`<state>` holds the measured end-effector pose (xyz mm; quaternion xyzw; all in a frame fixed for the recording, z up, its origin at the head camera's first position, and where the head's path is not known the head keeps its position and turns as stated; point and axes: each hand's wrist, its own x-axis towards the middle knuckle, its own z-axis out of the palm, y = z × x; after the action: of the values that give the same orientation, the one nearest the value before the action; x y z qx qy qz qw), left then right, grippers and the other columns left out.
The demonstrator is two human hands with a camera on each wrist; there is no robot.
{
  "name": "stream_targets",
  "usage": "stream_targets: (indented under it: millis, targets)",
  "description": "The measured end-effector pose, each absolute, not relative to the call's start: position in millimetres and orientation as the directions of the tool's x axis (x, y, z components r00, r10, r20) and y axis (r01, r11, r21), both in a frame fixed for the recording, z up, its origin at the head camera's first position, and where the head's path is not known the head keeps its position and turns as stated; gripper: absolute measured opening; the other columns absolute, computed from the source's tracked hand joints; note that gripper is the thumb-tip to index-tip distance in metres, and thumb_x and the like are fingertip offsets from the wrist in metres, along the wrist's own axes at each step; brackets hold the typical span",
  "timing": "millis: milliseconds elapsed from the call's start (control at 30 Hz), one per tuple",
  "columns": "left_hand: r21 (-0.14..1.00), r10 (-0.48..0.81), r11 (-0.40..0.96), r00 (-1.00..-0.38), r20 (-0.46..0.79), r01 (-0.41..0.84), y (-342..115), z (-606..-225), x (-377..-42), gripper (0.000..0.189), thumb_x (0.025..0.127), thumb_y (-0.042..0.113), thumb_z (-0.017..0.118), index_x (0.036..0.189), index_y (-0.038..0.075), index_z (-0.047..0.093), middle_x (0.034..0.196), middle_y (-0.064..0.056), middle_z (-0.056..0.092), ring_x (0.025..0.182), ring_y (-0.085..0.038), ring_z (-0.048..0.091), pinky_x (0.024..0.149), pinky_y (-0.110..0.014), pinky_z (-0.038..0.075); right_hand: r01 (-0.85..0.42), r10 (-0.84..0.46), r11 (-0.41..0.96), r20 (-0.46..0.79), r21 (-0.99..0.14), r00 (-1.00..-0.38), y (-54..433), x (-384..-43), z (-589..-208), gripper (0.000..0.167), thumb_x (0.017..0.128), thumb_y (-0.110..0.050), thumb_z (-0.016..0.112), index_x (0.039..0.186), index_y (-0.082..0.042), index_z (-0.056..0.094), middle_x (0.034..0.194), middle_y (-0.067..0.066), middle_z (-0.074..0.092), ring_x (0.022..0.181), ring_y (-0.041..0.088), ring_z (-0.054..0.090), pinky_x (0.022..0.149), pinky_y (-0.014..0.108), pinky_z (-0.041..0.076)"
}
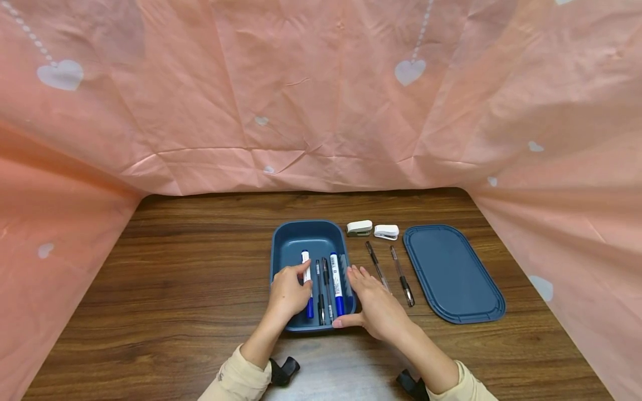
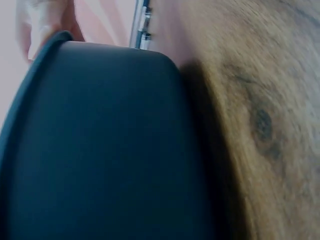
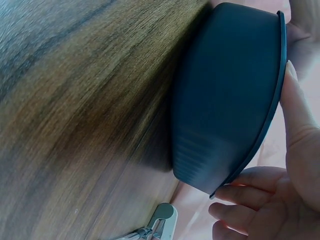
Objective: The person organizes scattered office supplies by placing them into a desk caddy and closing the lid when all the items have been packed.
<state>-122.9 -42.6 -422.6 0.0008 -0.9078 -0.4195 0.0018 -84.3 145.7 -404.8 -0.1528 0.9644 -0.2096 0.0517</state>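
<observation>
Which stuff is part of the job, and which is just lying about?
Probably the job:
Blue box, right grip touching its rim
Left marker, left grip at it
Right marker
Two pens inside

Lying outside the box for now:
Two staplers
Two loose pens
Blue lid, though it may matter later

I can't read a single word or number from here. The white marker (image 1: 336, 275) at the right of the blue box (image 1: 308, 223) bears dark print along its barrel, but the letters are too small to make out; any print on the other marker (image 1: 307, 274) or the slim pens (image 1: 321, 298) between them is just as illegible.
</observation>
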Motion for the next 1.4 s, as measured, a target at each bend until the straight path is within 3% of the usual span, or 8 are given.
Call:
stream_targets:
  millis: [200, 467, 600, 733, 967, 1400]
  targets:
    - [0.765, 0.023, 0.643, -0.998, -0.062, -0.033, -39, -430, -123, 0.044, 0.082, 0.004, 0.069, 0.126, 0.01, 0.066, 0.081, -0.008, 0.061, 0.074, -0.021, 0.051, 0.058, -0.027, 0.036, -0.28, -0.322, 0.863, -0.029, -0.421, -0.946, 146, -84, -405, 0.104, 0.068, -0.052, 0.08, 0.145, 0.004, 0.039, 0.152, 0.023, 0.036, 0.143, 0.04, 0.032, 0.117, 0.052, 0.029]
    - [0.75, 0.018, 0.657, -0.993, -0.115, -0.075, -36, -437, -124, 0.044, 0.082, 0.002, 0.07, 0.125, 0.01, 0.066, 0.073, -0.007, 0.055, 0.069, -0.021, 0.049, 0.055, -0.028, 0.036, -0.284, -0.324, 0.86, -0.024, -0.424, -0.946, 147, -83, -404, 0.104, 0.068, -0.051, 0.08, 0.145, 0.003, 0.038, 0.152, 0.024, 0.036, 0.143, 0.04, 0.032, 0.116, 0.053, 0.029]
    - [0.713, 0.021, 0.7, -0.996, -0.089, -0.05, -34, -438, -124, 0.044, 0.081, 0.003, 0.071, 0.124, 0.01, 0.067, 0.093, -0.016, 0.067, 0.085, -0.028, 0.06, 0.068, -0.04, 0.049, -0.282, -0.323, 0.859, -0.024, -0.427, -0.946, 147, -83, -404, 0.104, 0.068, -0.051, 0.08, 0.146, 0.003, 0.038, 0.152, 0.023, 0.036, 0.143, 0.04, 0.032, 0.115, 0.054, 0.03]
    - [0.666, 0.021, 0.746, -0.998, -0.062, -0.026, -32, -439, -123, 0.044, 0.079, 0.005, 0.073, 0.122, 0.01, 0.069, 0.114, -0.023, 0.066, 0.102, -0.033, 0.062, 0.084, -0.051, 0.051, -0.281, -0.322, 0.859, -0.025, -0.429, -0.946, 147, -83, -404, 0.103, 0.068, -0.051, 0.08, 0.146, 0.003, 0.038, 0.152, 0.023, 0.036, 0.143, 0.04, 0.032, 0.115, 0.055, 0.03]
    - [0.64, 0.0, 0.767, -0.996, -0.084, -0.054, -31, -439, -124, 0.047, 0.076, 0.007, 0.077, 0.122, 0.013, 0.069, 0.105, -0.02, 0.063, 0.081, -0.027, 0.058, 0.065, -0.041, 0.05, -0.275, -0.32, 0.86, -0.034, -0.43, -0.947, 146, -83, -404, 0.103, 0.069, -0.051, 0.079, 0.146, 0.003, 0.038, 0.152, 0.023, 0.035, 0.143, 0.041, 0.031, 0.115, 0.056, 0.03]
    - [0.646, -0.014, 0.76, -0.996, -0.085, -0.065, -31, -440, -124, 0.051, 0.076, 0.006, 0.078, 0.125, 0.012, 0.067, 0.102, -0.019, 0.061, 0.076, -0.024, 0.055, 0.063, -0.038, 0.049, -0.268, -0.314, 0.862, -0.038, -0.43, -0.949, 146, -83, -404, 0.102, 0.069, -0.051, 0.079, 0.146, 0.003, 0.038, 0.153, 0.022, 0.035, 0.143, 0.04, 0.031, 0.114, 0.056, 0.03]
